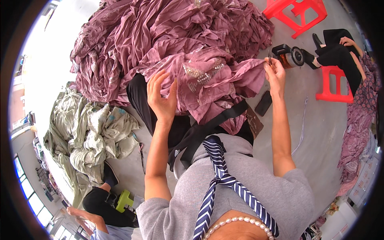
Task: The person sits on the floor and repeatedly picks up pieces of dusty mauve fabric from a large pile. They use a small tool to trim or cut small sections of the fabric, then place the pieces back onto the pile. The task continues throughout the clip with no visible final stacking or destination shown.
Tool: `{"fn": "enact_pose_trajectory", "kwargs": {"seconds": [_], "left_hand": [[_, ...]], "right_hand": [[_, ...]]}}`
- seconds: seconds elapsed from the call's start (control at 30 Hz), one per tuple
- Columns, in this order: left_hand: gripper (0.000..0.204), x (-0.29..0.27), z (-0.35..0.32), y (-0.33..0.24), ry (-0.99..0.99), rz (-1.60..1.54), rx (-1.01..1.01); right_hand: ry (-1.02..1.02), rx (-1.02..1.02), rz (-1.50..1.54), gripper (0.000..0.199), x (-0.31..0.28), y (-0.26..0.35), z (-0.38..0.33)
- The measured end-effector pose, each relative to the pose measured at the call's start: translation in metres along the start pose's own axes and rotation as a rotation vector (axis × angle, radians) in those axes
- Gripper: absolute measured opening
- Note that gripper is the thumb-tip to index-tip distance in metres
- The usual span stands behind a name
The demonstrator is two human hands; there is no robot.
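A mauve cloth (200,76) with silver sequin patterns lies across my lap, gathered in loose folds. My left hand (162,98) is open beside its sequined part, fingers stretched out and thumb apart. At the cloth's right end, my right hand (275,78) is closed on a small dark pointed tool that looks like thread snips (269,57). A drawn-out corner of the cloth reaches the fingertips of that hand; whether they pinch it too is hard to make out.
A big heap of mauve cloth (168,28) rises in front. Pale green cloth (84,136) lies at left. A phone (263,103), a glass jug with black lid (290,56) and red stools (300,16) are at right. Other people sit at far right and lower left.
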State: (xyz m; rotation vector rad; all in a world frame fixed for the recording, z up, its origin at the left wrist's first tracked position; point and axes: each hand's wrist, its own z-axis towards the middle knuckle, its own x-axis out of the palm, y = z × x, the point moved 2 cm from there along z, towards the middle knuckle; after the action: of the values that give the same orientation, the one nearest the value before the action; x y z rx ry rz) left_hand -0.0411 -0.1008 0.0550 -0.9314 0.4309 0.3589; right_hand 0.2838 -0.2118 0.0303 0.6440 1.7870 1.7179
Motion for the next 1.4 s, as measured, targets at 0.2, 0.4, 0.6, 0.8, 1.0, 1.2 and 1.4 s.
{"fn": "enact_pose_trajectory", "kwargs": {"seconds": [0.2,0.4,0.6,0.8,1.0,1.2,1.4], "left_hand": [[0.024,0.023,0.006,-0.025,0.241,-0.032,-0.124],[0.011,0.051,-0.026,-0.044,0.359,-0.197,0.089],[0.013,0.053,-0.032,-0.047,0.410,-0.273,0.132],[0.018,0.028,-0.014,-0.026,0.074,-0.090,-0.076],[0.026,0.034,-0.002,-0.018,0.140,-0.049,-0.185],[0.022,0.051,0.027,-0.002,0.164,0.198,0.104],[0.014,0.024,0.032,0.068,0.051,-0.365,-0.550]], "right_hand": [[0.105,-0.252,-0.205,0.017,0.050,0.051,-0.012],[0.359,-0.195,-0.165,0.020,0.099,0.037,-0.012],[0.526,-0.408,-0.332,0.042,0.127,0.014,0.009],[0.461,-0.465,-0.382,0.023,0.098,0.021,-0.013],[0.494,-0.549,-0.353,0.029,0.084,0.017,-0.034],[0.427,-0.661,-0.478,0.024,0.071,0.024,-0.047],[0.380,-0.556,-0.441,0.030,0.036,0.022,-0.058]]}}
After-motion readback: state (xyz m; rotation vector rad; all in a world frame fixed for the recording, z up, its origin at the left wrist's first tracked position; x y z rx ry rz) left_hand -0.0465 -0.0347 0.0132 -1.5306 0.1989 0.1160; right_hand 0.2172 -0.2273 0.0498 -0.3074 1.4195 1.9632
